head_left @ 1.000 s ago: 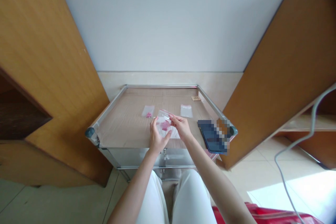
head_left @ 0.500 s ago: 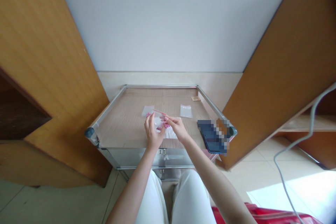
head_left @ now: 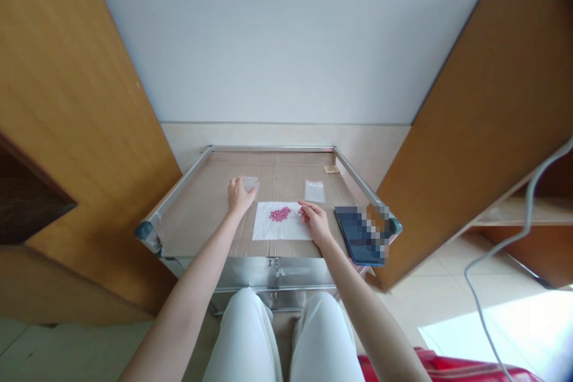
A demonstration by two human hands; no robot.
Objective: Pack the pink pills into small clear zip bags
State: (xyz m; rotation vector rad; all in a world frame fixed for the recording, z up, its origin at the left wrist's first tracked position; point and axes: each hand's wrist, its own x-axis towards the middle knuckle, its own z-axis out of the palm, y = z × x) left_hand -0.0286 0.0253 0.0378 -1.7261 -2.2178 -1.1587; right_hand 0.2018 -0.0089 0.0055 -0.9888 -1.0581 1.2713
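A loose heap of small pink beads [head_left: 280, 214] lies on a white sheet of paper [head_left: 268, 231] near the front of the table. Beyond the paper's left corner, my left hand [head_left: 239, 196] has its fingers curled at a clear plastic bag [head_left: 250, 181] and covers part of it. My right hand [head_left: 314, 219] hovers at the paper's right side, fingers drawn together; whether something small is between the tips cannot be made out. Farther back on the right, another clear bag [head_left: 314, 191] lies flat.
A dark phone [head_left: 358, 233], partly pixelated, lies at the table's right edge. A small tan card [head_left: 331, 169] is at the back right. Metal rails [head_left: 273, 148] border the table, between wooden cabinets [head_left: 111, 131]. A grey cable [head_left: 492, 250] hangs at the right.
My hands have moved apart, the left one out to the bag on the left with the clear bag it held. The pink beads and paper are now uncovered.
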